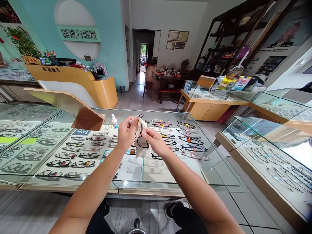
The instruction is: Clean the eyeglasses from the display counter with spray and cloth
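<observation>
My left hand (126,133) and my right hand (156,140) meet above the glass display counter (170,175). Between them is a pair of black-framed glasses (142,142) wrapped partly in a pale cleaning cloth (139,127). The left hand's fingers are closed on the cloth and the upper part of the frame. Pinched fingers of the right hand grip the frame's right side. The cloth hangs down below the glasses. A small white spray bottle with a blue label (114,122) stands on the glass just left of my left hand.
Rows of spectacle frames (187,138) lie under the counter glass. A wooden angled stand (80,112) sits at the left. More glass cases (273,146) stand to the right. A person (150,74) sits at a far desk. My shoes (173,208) show below.
</observation>
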The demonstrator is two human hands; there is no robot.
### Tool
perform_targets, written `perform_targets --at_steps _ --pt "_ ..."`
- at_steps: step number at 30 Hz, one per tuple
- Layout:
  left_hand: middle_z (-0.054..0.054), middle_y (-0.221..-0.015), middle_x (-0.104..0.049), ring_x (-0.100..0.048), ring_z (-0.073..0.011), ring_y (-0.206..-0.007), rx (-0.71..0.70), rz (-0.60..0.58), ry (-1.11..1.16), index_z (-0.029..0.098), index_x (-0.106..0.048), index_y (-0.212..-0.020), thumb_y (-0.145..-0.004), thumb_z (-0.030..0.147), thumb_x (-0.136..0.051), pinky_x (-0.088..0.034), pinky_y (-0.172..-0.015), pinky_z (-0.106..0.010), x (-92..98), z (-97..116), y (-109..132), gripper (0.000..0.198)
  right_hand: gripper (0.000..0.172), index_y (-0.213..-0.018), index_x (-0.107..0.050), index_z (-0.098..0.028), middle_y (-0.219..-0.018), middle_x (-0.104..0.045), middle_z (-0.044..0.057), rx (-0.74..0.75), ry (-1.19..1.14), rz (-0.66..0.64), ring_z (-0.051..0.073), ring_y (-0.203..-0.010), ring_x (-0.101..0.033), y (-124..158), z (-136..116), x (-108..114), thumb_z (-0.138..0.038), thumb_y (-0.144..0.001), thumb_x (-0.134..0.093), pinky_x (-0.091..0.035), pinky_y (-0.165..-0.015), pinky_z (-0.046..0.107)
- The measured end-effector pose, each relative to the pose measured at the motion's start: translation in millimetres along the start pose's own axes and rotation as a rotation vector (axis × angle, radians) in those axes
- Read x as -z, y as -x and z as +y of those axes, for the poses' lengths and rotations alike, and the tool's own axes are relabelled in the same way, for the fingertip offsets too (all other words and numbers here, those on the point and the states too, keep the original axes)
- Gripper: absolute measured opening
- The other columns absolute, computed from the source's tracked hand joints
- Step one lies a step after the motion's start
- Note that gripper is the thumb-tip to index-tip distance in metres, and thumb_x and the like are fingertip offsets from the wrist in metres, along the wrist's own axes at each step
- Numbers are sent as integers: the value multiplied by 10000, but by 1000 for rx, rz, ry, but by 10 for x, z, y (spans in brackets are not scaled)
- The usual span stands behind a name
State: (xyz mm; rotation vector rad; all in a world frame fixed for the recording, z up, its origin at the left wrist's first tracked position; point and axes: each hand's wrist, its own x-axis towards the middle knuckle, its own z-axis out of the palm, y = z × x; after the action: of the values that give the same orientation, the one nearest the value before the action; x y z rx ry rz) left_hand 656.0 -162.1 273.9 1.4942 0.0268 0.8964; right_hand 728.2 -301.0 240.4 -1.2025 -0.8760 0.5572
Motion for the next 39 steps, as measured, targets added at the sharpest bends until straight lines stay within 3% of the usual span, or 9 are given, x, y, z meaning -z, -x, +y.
perform_targets --at_steps 5,10,13,17,24,29,32,36,39 --pt "-8 -698 -603 -531 -141 -632 -31 48 28 203 -705 -815 -961 731 -717 -452 -584 -263 77 78 16 548 457 -846 -744 -221 -1044 -654 61 98 -57 77 195 -901 -571 -1 -133 98 -669 -920 -794 -493 -801 312" --pt "-27 -782 -697 -671 -177 -742 -56 189 162 200 -775 -940 -917 620 -831 -572 -655 -270 334 479 25 424 479 -1172 -814 -255 -1286 -717 104 108 -297 77 246 -1103 -664 21 -353 272 -617 -862 -860 -566 -1009 382" --pt "-46 -837 -743 -731 -211 -865 -123 270 159 180 -787 -915 -901 533 -874 -647 -770 -328 535 835 15 364 417 -1007 -788 -243 -1148 -736 96 145 -377 86 257 -1116 -690 0 -419 353 -593 -813 -907 -572 -1059 415" --pt "-13 -795 -735 -708 -183 -794 -229 351 45 221 -850 -930 -909 508 -861 -667 -666 -300 832 1164 10 288 440 -830 -642 -245 -900 -690 43 141 -372 91 216 -903 -688 -44 -428 407 -608 -828 -891 -585 -937 396" --pt "-5 -898 -809 -751 -194 -781 -162 375 -6 266 -858 -927 -863 514 -904 -709 -639 -326 1209 1092 64 260 438 -863 -661 -227 -910 -734 39 114 -341 38 189 -874 -708 12 -480 279 -587 -838 -908 -564 -849 327" --pt "-108 -1249 -826 -823 -284 -1063 -168 229 -144 251 -808 -1277 -1022 567 -733 -724 -942 -465 940 852 303 413 417 -877 -657 -236 -954 -792 45 155 -233 -21 199 -921 -736 72 -437 32 -596 -899 -866 -563 -896 343" --pt "-106 -1420 -777 -749 -297 -1325 -362 204 -408 246 -748 -1443 -1111 483 -614 -613 -1184 -481 602 710 456 430 422 -893 -662 -238 -939 -796 45 174 -110 51 204 -926 -730 128 -416 -161 -627 -926 -822 -552 -872 342" --pt "-114 -1644 -623 -581 -297 -1548 -716 -58 -606 280 -536 -1675 -1146 240 -508 -503 -1298 -498 231 529 548 531 420 -918 -672 -235 -879 -722 18 255 1 176 188 -852 -663 292 -459 -396 -643 -955 -766 -532 -844 338" --pt "-142 -1712 -541 -485 -309 -1623 -807 -201 -691 288 -329 -1779 -1133 158 -469 -448 -1330 -537 111 444 592 674 358 -925 -662 -231 -863 -663 4 330 120 232 174 -798 -596 439 -503 -485 -574 -1018 -699 -493 -781 324"
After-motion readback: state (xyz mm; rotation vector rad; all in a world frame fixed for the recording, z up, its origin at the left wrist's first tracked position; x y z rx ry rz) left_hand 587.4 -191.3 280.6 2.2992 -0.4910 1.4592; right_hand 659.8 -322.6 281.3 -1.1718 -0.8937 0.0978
